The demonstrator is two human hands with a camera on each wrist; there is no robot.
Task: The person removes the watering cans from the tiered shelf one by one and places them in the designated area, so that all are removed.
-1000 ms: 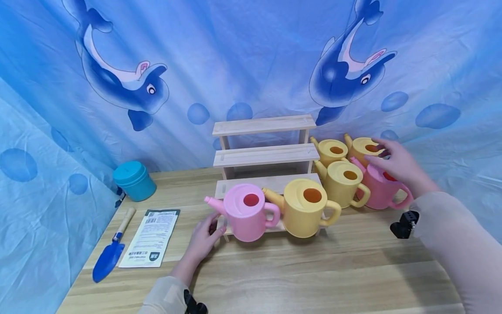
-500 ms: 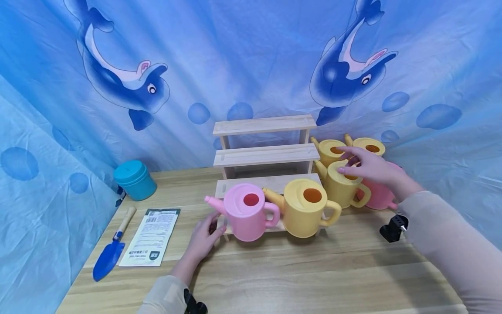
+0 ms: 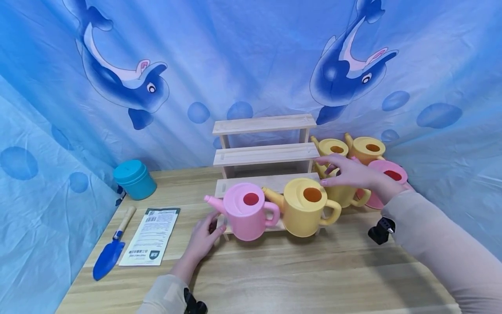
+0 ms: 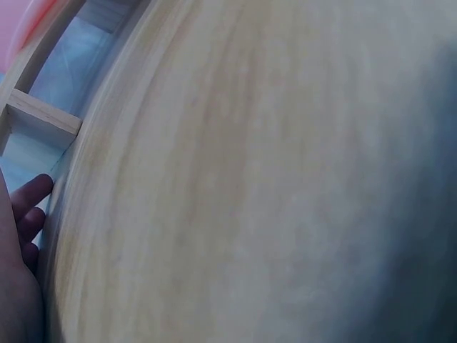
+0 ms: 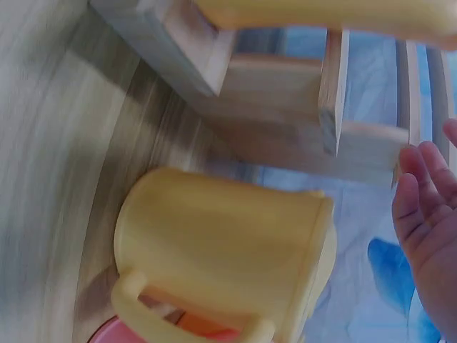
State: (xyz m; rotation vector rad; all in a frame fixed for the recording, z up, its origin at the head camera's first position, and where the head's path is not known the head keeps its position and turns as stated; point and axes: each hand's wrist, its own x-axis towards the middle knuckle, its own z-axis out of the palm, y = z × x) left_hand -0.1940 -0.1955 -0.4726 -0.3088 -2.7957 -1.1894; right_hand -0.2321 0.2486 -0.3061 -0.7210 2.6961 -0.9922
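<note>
My left hand (image 3: 201, 240) holds the left front end of a stepped wooden shelf (image 3: 266, 155); in the left wrist view its loosely bent fingers (image 4: 32, 193) lie beside a shelf leg (image 4: 44, 118). On the lowest board stand a pink watering can (image 3: 246, 216) and a yellow watering can (image 3: 300, 213). My right hand (image 3: 351, 172) hovers with parted fingers above another yellow watering can (image 3: 341, 195), its fingertips near the right end of the middle board. That can, partly covered by the hand, lies in the right wrist view below the shelf (image 5: 278, 121).
Behind the right hand are two more yellow watering cans (image 3: 368, 148), with a darker pink one (image 3: 386, 168) partly hidden by the wrist. At the left lie a teal lidded tub (image 3: 135, 181), a blue trowel (image 3: 110, 257) and a seed packet (image 3: 150, 237). A blue curtain (image 3: 251, 56) hangs behind.
My right hand has moved left and a little nearer, from the back right yellow can to over the can beside the shelf. The left hand and the cans have stayed put.
</note>
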